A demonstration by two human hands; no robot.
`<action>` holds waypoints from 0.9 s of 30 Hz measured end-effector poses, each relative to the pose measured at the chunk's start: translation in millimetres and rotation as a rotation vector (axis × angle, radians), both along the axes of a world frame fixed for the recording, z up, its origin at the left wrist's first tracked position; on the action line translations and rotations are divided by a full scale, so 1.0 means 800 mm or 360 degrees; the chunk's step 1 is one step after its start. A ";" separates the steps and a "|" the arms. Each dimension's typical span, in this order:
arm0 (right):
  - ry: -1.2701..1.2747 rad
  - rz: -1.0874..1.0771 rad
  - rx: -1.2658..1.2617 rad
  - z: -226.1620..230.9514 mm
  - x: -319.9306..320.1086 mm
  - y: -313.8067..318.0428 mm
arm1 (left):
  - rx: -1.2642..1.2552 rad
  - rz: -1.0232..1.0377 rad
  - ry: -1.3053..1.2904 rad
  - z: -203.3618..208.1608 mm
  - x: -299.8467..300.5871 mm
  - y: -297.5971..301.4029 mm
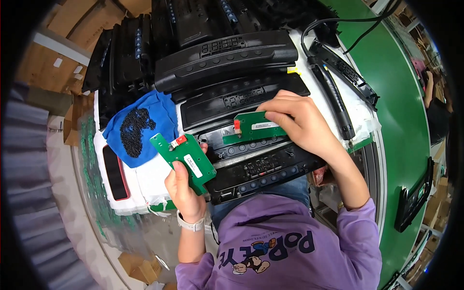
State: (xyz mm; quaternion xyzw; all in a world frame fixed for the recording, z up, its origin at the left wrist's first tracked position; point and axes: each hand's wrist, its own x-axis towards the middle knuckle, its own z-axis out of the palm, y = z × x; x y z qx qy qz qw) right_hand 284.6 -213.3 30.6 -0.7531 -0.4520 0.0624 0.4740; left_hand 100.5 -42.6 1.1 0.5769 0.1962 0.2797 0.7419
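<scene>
My left hand [184,191] grips a green circuit board [205,166] with a white label and a red connector, its thumb on the near edge. In my right hand [300,121] is a second green circuit board [247,122], pinched by its right end, also with a white label and red connector. This one is above a black plastic panel [229,136] that holds a row of round buttons. Nearer to me lies another black panel [270,170] with dark blue buttons. Farther off is a black panel [212,107] with digit-shaped cutouts.
A heap of small black screws [133,135] rests on a blue cloth [166,108] at left, beside a phone [116,175]. A corded electric screwdriver [333,94] lies at right. Several black housings [227,55] are stacked behind. The green table [386,101] extends rightward.
</scene>
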 end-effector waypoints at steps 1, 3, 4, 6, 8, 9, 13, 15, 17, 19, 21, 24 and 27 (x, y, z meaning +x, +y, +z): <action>0.0016 0.0012 -0.0013 -0.001 0.001 0.004 | -0.0013 0.0012 0.0016 0.000 0.000 0.000; -0.0033 0.0117 -0.0110 0.001 0.002 0.009 | -0.0025 0.0033 0.0043 0.004 0.004 0.001; -0.0031 0.0132 -0.0088 -0.003 0.002 0.011 | -0.0036 0.0035 0.0050 0.003 0.006 0.002; -0.0090 0.0145 -0.0139 -0.002 0.000 0.013 | -0.0012 0.0027 0.0009 0.001 0.010 0.002; -0.0151 0.0150 -0.0188 -0.002 -0.004 0.014 | -0.0014 0.0028 0.0028 -0.002 0.011 0.002; -0.0171 0.0152 -0.0200 -0.002 -0.006 0.015 | -0.0007 0.0034 0.0041 -0.003 0.011 0.002; -0.0290 0.0103 -0.0261 -0.001 -0.016 0.017 | -0.0013 0.0014 0.0052 -0.002 0.013 0.001; -0.0343 0.0092 -0.0262 -0.003 -0.016 0.016 | 0.0006 0.0015 0.0055 -0.001 0.014 0.000; -0.0397 0.0079 -0.0258 -0.004 -0.014 0.016 | 0.0012 0.0017 0.0060 -0.001 0.014 0.000; -0.0665 0.0058 -0.0358 -0.001 -0.013 0.015 | 0.0020 0.0018 0.0066 -0.001 0.014 0.000; -0.0667 0.0042 -0.0433 0.001 -0.016 0.014 | 0.0027 0.0018 0.0070 -0.002 0.013 0.000; -0.0730 -0.0016 -0.0497 -0.003 -0.016 0.012 | 0.0040 0.0024 0.0113 0.002 0.015 -0.003; -0.0776 -0.0055 -0.0493 -0.005 -0.014 0.009 | 0.0066 0.0016 0.0137 0.002 0.015 -0.002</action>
